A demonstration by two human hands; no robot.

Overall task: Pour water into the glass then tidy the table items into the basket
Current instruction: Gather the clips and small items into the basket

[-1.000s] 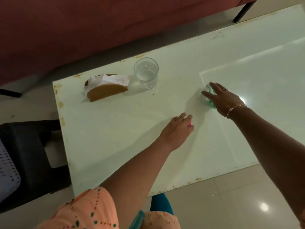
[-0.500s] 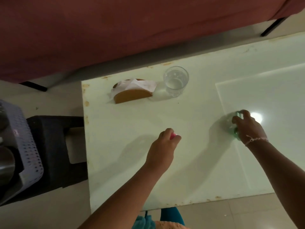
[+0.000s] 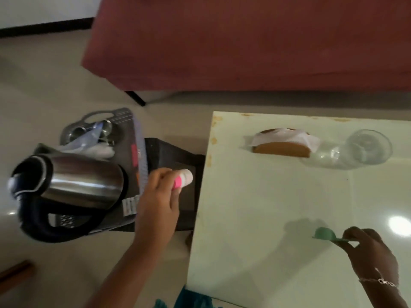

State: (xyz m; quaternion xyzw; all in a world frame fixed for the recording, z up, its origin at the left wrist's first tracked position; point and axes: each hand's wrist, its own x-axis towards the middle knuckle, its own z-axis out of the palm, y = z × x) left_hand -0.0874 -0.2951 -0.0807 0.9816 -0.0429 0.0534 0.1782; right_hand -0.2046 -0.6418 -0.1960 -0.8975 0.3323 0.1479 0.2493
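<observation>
Pale, glossy table top (image 3: 266, 207), rectangular, with rust-brown chips noted along its left and far edges. On its far side a clear round glass (image 3: 364, 147) is seen upright, smeared by motion, so its contents cannot be judged; just left of it a half-round wooden napkin holder (image 3: 281, 150) is stood, with white tissue (image 3: 284, 136) draped over its top. Left of the table a grey perforated plastic basket (image 3: 124, 118) with a loop handle is set on a black textured stool (image 3: 175, 152). The near end of the basket is filled by a brushed stainless-steel kettle (image 3: 84, 181) with a black lid and handle; small steel cups (image 3: 77, 131) and a crumpled clear bag are seen at the far end. The left hand (image 3: 160, 196) is held over the stool, just beside the basket's right rim, arm stretched forward from the lower edge, back of the hand up; a small pink-and-white cylinder (image 3: 182, 180) is gripped in curled fingers, its rounded white end pointed toward the table. The right hand (image 3: 373, 247) is held low over the near right of the table, wrist ringed by a thin chain bracelet (image 3: 382, 281); the flat handle of a matte green scoop (image 3: 324, 235) is pinched between thumb and fingertips, bowl pointed left. A dull red sofa (image 3: 244, 41) is recorded beyond.
</observation>
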